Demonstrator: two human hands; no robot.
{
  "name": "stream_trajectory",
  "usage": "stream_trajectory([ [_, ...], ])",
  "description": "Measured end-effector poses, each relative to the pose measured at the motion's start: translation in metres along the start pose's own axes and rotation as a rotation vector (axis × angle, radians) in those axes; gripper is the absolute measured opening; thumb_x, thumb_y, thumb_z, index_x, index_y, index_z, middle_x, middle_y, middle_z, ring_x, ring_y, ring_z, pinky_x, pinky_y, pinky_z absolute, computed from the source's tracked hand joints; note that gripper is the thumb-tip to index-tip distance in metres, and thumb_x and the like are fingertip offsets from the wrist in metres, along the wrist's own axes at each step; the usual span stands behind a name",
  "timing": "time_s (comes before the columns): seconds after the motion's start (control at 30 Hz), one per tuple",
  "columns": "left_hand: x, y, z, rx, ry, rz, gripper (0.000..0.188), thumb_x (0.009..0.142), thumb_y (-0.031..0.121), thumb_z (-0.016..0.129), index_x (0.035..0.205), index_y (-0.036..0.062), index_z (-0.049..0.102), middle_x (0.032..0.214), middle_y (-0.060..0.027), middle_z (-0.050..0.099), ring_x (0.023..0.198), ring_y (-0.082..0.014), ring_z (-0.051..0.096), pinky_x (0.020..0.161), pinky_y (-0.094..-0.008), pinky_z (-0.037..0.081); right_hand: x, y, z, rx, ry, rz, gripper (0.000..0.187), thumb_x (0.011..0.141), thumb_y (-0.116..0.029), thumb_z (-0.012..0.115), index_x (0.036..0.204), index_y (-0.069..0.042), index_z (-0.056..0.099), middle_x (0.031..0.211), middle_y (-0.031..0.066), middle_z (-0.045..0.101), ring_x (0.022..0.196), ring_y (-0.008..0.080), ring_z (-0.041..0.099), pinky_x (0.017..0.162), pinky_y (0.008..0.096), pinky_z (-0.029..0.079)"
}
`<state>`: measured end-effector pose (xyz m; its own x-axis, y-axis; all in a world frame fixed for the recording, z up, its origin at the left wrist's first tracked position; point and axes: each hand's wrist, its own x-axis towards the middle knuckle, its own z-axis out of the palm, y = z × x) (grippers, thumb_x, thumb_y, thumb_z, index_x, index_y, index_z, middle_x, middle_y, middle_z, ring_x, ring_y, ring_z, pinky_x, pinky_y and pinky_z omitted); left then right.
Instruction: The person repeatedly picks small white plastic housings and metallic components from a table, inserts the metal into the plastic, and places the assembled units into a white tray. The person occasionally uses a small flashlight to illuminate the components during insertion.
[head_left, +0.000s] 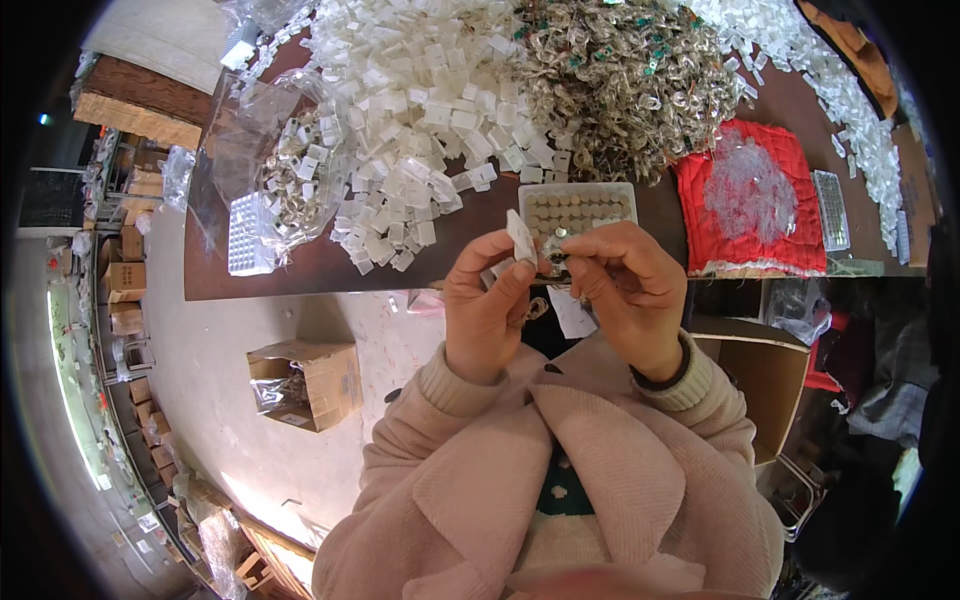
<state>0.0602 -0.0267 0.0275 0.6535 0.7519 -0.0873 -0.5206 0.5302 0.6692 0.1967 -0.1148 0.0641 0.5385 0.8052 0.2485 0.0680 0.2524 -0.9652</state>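
Observation:
My left hand (486,300) pinches a small white plastic piece (520,237), held upright between thumb and fingers. Close beside it, my right hand (637,290) pinches a small shiny clear trinket (555,250), too small to make out fully. Both hands are raised in front of the table's near edge. Just beyond them lies a clear tray (628,188) with rows of round beige pieces. A large heap of white plastic pieces (430,110) spreads behind the left hand. Next to it rises a pile of shiny clear trinkets (620,90) with some green bits.
On the table's right, a red cloth (700,215) bears tangled clear threads (750,190), beside a narrow tray (831,210). At left are a plastic bag of trinkets (300,170) and a white gridded tray (250,235). Cardboard boxes (335,385) (790,400) stand below.

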Motion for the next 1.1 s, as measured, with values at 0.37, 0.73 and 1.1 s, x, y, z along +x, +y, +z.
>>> stream_trajectory([
  [0.37,0.001,-0.005,0.008,0.155,-0.016,0.217,0.023,0.088,-0.007,0.068,0.107,0.0022,0.061,0.109,-0.0128,0.071,0.090,-0.0112,0.066,0.076,-0.0230,0.054,0.005,0.000,0.009,-0.237,0.015,-0.247,0.021,0.083,0.009,0.071,0.101,-0.002,0.073,0.092,0.0090,0.068,0.077,0.0149,0.066,0.064,0.0252,0.052],
  [0.73,0.000,-0.009,-0.009,0.175,-0.052,0.355,0.031,0.085,0.003,0.076,0.109,0.0033,0.058,0.109,-0.0180,0.069,0.099,-0.0226,0.067,0.087,-0.0345,0.057,0.004,0.002,0.004,0.103,-0.178,0.038,0.026,0.083,0.006,0.073,0.107,-0.004,0.074,0.090,0.0066,0.069,0.085,0.0126,0.065,0.072,0.0238,0.050],
  [1.1,-0.009,-0.016,0.006,0.188,0.095,0.394,0.026,0.091,-0.002,0.067,0.111,0.0067,0.053,0.111,-0.0184,0.068,0.092,-0.0160,0.066,0.076,-0.0270,0.056,-0.003,-0.001,0.021,-0.079,0.008,-0.003,0.022,0.083,0.007,0.070,0.103,-0.002,0.067,0.088,0.0031,0.068,0.072,0.0059,0.063,0.063,0.0208,0.049],
])
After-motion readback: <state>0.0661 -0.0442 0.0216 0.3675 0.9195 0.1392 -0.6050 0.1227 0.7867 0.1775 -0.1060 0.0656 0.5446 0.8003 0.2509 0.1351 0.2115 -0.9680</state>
